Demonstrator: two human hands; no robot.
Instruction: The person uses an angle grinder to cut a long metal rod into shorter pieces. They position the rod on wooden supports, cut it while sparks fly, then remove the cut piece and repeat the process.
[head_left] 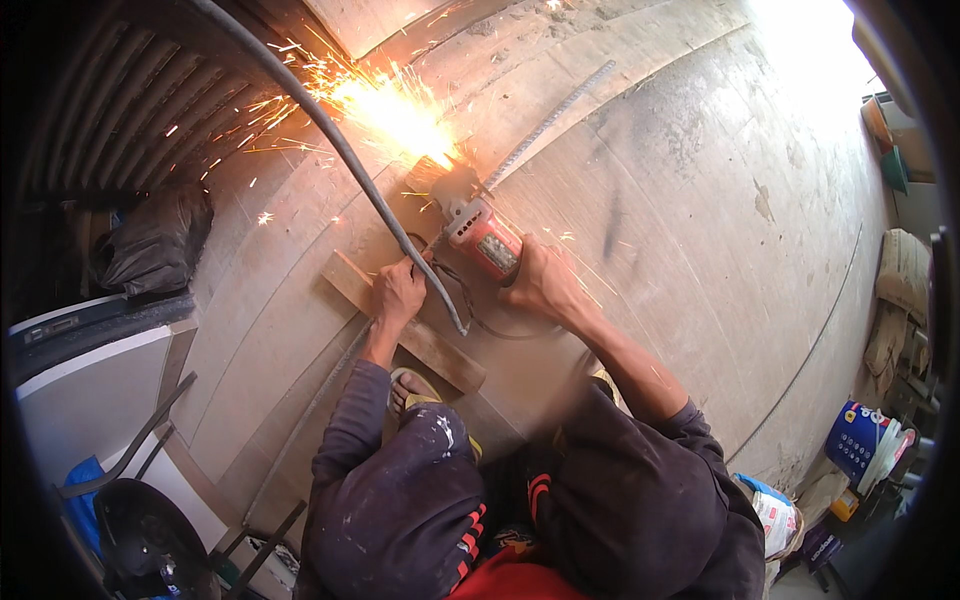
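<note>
Two bare hands are put to work low over the dusty floor point(690, 240). A red grinder point(487, 243) is grasped by the right hand point(548, 282), with its fingers curled round the back end of the tool. A ribbed metal rod point(555, 118) is stretched slantwise over the floor, and the grinder is set against it where bright sparks point(395, 115) are made. Lower down, the rod seems to be clasped by the left hand point(398, 293), though part of the view there is covered by a thick grey cord point(340, 148). The sparks are thrown up and to the left, away from both hands.

For this cut to be done well, the rod should be gripped tight so it is not shaken, and the grinder should be held straight so it is not pinched. It should not be pushed hard. The bare toes point(402, 388) by the wooden plank point(450, 360) would best be covered.

At the right, a blue tub point(855, 435) with a pale rim is seen, but what is in it cannot be told. A white sack point(778, 522) is set near it, with its inside not shown. At the left, whatever is in a crumpled black bag point(155, 245) is hidden.
</note>
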